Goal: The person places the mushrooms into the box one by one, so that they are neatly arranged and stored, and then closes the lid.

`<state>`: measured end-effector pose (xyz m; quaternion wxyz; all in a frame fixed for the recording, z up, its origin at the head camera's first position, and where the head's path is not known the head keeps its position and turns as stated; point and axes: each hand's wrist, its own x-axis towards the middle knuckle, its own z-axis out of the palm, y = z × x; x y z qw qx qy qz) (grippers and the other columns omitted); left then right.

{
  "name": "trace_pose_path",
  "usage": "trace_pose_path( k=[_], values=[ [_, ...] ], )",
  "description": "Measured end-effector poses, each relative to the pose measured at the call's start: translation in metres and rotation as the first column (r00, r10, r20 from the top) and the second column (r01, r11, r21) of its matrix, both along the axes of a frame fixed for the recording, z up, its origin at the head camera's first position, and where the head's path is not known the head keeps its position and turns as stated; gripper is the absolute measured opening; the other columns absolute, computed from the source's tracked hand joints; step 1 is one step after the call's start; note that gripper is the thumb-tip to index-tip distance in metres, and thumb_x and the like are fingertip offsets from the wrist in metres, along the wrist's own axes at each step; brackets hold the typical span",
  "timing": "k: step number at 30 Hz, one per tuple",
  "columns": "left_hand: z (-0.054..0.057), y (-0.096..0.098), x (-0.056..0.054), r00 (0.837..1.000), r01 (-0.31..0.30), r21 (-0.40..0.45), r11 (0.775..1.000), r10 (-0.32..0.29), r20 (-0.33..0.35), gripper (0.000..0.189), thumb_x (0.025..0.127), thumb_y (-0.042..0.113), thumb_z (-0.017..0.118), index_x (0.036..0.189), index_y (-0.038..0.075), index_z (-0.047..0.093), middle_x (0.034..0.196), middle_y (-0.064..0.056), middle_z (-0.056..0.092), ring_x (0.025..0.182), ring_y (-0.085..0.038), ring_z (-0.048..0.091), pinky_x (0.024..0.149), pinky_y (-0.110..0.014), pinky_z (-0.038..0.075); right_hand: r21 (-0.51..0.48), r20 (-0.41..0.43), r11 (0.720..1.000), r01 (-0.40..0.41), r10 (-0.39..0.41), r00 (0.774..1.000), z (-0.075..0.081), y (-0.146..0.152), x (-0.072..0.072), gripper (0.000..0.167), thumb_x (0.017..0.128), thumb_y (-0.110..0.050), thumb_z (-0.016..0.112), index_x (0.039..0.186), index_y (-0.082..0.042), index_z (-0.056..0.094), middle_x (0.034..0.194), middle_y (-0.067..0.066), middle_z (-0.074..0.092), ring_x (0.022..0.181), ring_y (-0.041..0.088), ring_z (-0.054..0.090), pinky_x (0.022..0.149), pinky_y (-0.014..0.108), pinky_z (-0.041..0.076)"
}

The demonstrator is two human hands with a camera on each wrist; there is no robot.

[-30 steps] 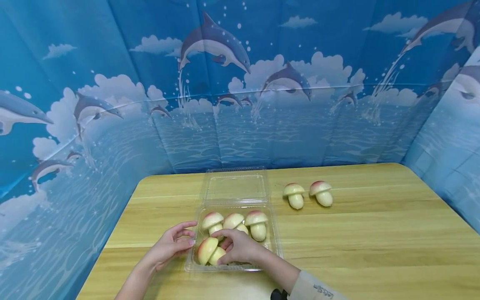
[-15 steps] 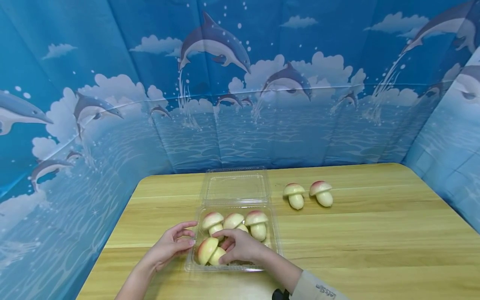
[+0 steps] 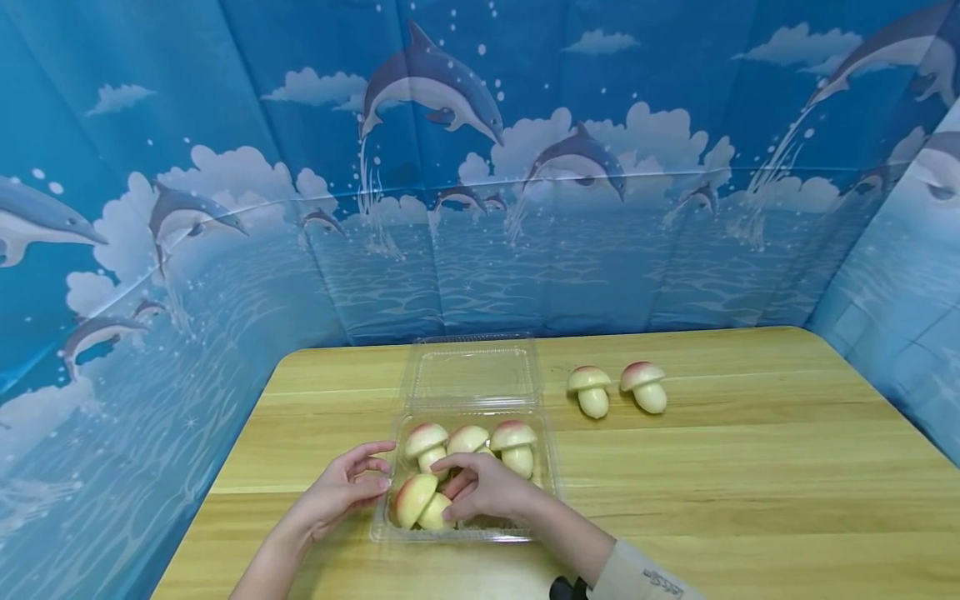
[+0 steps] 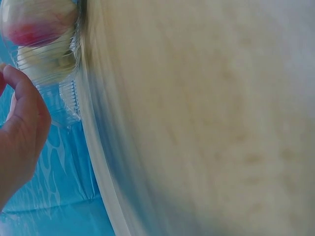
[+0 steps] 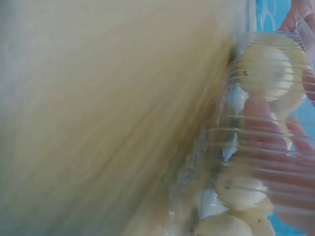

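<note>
A clear plastic clamshell box [image 3: 552,475] lies with its lid folded back on the wooden table. In its back row are three glossy mushroom models, cream with pinkish caps: left [image 3: 426,442], middle [image 3: 467,438] and right [image 3: 514,447]. At the front left lies another mushroom model [image 3: 417,501], tilted, cap toward the left. My right hand [image 3: 487,490] reaches over the box, thumb against that front mushroom's stem, the other fingers loosely bent behind it. At the box's left wall my left hand [image 3: 345,492] stays with loose fingers, thumb tip by the rim. The right palm is hidden.
Two more mushroom models, one [image 3: 590,391] nearer the box and one [image 3: 643,387] farther right, lie on the table [image 3: 735,467]. The transparent lid [image 3: 474,372] extends toward the back edge. A blue dolphin-print curtain [image 3: 480,275] hangs behind and at the sides.
My right hand has shifted slightly up and to the right, its fingers loosening about the front mushroom model. The left hand and the mushrooms stay in place.
</note>
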<state>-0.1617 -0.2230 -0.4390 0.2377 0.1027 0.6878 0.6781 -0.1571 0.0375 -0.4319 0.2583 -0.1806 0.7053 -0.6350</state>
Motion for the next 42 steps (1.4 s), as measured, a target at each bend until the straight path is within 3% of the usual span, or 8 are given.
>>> trace_pose_path(
  k=[12,27,42],
  values=[
    [0.001,0.001,0.001,1.000,-0.006,0.003,1.000,0.006,0.008,0.062,0.089,0.002,0.059,0.141,-0.006,0.026,0.107,-0.008,0.044,0.083,-0.008,0.055,0.070,-0.022,0.049,-0.022,0.060,1.000,-0.017,0.018,0.998,0.011,0.015,0.004,0.054,0.073,0.003,0.073,0.124,0.000,0.055,0.097,0.019,0.062,0.082,0.021,0.062,0.071,0.032,0.054],
    [0.002,0.000,0.002,1.000,-0.001,0.003,1.000,0.001,0.006,0.062,0.089,0.003,0.059,0.141,-0.006,0.026,0.107,-0.008,0.044,0.083,-0.008,0.055,0.072,-0.022,0.050,0.009,-0.042,1.000,-0.019,0.020,0.999,0.019,0.031,0.000,0.048,0.076,-0.002,0.074,0.120,0.003,0.057,0.101,0.021,0.062,0.086,0.020,0.062,0.075,0.031,0.052],
    [0.002,0.000,0.002,1.000,-0.013,0.001,1.000,0.013,0.017,0.062,0.089,0.004,0.060,0.141,-0.005,0.027,0.108,-0.009,0.045,0.083,-0.009,0.056,0.071,-0.021,0.050,-0.053,0.022,0.998,0.013,-0.012,1.000,0.029,0.062,-0.003,0.053,0.078,-0.006,0.073,0.126,0.003,0.051,0.108,0.022,0.057,0.092,0.023,0.061,0.079,0.036,0.052]
  ],
)
